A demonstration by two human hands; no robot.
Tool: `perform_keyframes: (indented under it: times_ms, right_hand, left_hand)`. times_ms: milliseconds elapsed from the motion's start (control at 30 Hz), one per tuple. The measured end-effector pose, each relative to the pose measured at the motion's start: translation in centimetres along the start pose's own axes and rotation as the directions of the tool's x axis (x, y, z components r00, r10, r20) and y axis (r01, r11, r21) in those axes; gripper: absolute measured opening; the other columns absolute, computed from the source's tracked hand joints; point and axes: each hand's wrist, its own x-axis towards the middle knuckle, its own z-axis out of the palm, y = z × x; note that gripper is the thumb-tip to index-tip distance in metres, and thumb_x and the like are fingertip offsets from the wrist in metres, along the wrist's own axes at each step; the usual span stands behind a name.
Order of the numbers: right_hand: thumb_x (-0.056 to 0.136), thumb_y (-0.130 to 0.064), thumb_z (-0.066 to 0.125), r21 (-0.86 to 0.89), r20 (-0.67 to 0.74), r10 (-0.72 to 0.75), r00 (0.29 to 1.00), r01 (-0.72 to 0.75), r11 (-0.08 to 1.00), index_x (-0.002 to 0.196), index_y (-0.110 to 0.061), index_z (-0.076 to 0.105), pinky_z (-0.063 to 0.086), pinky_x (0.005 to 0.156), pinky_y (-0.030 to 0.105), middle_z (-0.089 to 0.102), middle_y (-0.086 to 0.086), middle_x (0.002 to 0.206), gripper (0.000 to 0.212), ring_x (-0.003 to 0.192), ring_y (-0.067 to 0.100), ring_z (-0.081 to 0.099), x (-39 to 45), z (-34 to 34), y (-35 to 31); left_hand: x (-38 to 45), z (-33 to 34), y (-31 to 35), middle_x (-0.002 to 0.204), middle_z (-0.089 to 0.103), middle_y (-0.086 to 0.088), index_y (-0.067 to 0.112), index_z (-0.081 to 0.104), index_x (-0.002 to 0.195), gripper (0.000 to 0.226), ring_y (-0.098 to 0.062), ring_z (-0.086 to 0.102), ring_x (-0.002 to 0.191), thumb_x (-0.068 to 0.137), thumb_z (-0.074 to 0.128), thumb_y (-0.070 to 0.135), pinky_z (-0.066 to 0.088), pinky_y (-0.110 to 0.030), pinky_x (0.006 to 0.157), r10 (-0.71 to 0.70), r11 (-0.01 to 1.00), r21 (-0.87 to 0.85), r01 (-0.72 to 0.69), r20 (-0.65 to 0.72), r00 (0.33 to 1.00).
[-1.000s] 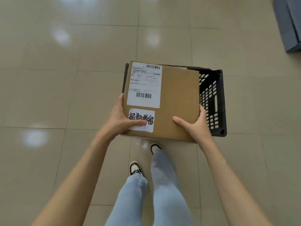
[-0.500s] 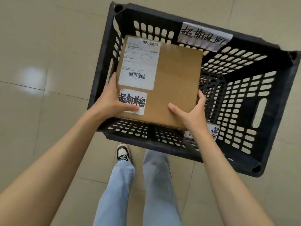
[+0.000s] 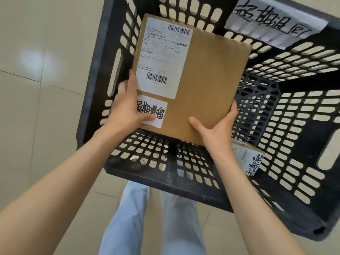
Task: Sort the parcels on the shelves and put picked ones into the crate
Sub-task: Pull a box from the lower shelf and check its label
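A flat brown cardboard parcel [image 3: 207,85] with a white shipping label and a small handwritten sticker is held inside the mouth of a black slotted plastic crate [image 3: 95,74]. My left hand [image 3: 128,109] grips its near left corner, thumb on the sticker. My right hand [image 3: 219,127] holds its near right edge, thumb on top. A smaller parcel [image 3: 248,157] with a handwritten sticker lies on the crate's bottom, partly hidden by my right wrist.
A white handwritten paper label [image 3: 276,21] is stuck on the crate's far wall. The crate stands on a beige tiled floor [image 3: 36,89]. My legs in light blue jeans [image 3: 147,221] are just in front of the crate's near wall.
The crate has come much closer and now fills the view. The parcel, still in both hands, has gone from above the crate's rim down into its mouth.
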Motion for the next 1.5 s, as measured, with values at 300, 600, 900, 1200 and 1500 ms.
perform_keyframes:
  times_ms: [300,600,900,1200,1500]
  right_hand:
    - [0.066,-0.043,0.081,-0.354,-0.093,0.042,0.995,-0.072,0.932,0.150,-0.023,-0.005,0.021,0.114,0.051,0.009,0.018,0.154,0.121,0.141,0.035,0.017,-1.0,-0.3,-3.3]
    - [0.071,-0.033,0.080,-0.212,-0.032,-0.313,0.949,0.299,0.930,0.150,-0.018,0.010,0.022,0.115,0.038,0.020,0.009,0.152,0.107,0.140,0.020,0.023,-2.9,-2.1,-13.1]
    - [0.076,-0.037,0.075,-0.183,0.268,-0.543,0.796,0.595,0.783,0.143,-0.023,0.030,0.029,0.110,0.031,0.031,-0.002,0.147,0.082,0.135,0.011,0.029,-12.1,4.4,-17.4]
    - [0.075,-0.035,0.076,-0.104,0.715,-0.557,0.423,0.852,0.514,0.141,-0.025,0.034,0.025,0.097,0.018,0.030,-0.006,0.147,0.079,0.136,0.010,0.029,-30.7,14.2,-14.0]
    - [0.073,-0.033,0.077,0.188,0.933,-0.353,-0.075,0.935,0.300,0.139,-0.029,0.036,0.030,0.095,0.024,0.034,-0.006,0.142,0.077,0.133,0.011,0.034,-59.9,15.5,0.4]
  left_hand:
    - [-2.1,1.1,5.5,0.142,0.021,-0.018,0.014,0.019,0.142,0.088,-0.034,0.027,0.126,0.073,0.074,0.013,0.037,-0.040,0.099,0.010,0.928,0.368,0.057,-0.177,0.984]
    - [-7.6,-5.0,5.9,0.134,0.036,-0.007,0.020,0.024,0.144,0.086,-0.012,0.037,0.119,0.075,0.075,0.028,0.034,-0.022,0.093,0.091,0.963,-0.225,-0.148,-0.244,0.966]
    - [-17.0,-8.5,-2.3,0.129,0.048,0.006,0.023,0.034,0.139,0.075,-0.004,0.047,0.116,0.076,0.073,0.033,0.038,-0.016,0.096,-0.221,0.827,-0.536,-0.171,-0.588,0.778]
    - [-35.9,-5.9,-17.4,0.133,0.048,0.000,0.022,0.037,0.137,0.072,-0.007,0.045,0.119,0.076,0.074,0.030,0.036,-0.023,0.099,-0.631,0.676,-0.732,-0.090,-0.637,0.443]
    - [-68.7,6.3,-26.6,0.132,0.045,0.009,0.028,0.038,0.137,0.070,-0.007,0.043,0.121,0.076,0.072,0.033,0.036,-0.028,0.099,-0.890,0.456,-0.882,-0.120,-0.451,-0.074]
